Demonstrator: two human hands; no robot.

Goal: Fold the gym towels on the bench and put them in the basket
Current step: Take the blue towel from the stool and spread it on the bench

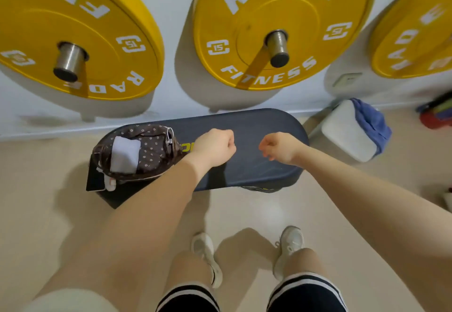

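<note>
A dark blue padded bench (pixel 256 125) lies across the floor in front of me. On its left end stands a brown basket with a flower-print lining (pixel 156 140). A folded white towel (pixel 124 154) lies inside it. My left hand (pixel 215 144) hovers over the middle of the bench, closed in a fist with nothing in it. My right hand (pixel 278 146) hangs a little to the right, fingers curled loosely inward and also holding nothing. No loose towel shows on the bench top.
Three yellow weight plates (pixel 281 25) hang on pegs on the white wall behind the bench. A white bin with a blue cloth (pixel 354 130) stands on the floor at the right. My legs and white shoes (pixel 289 245) are below on the beige floor.
</note>
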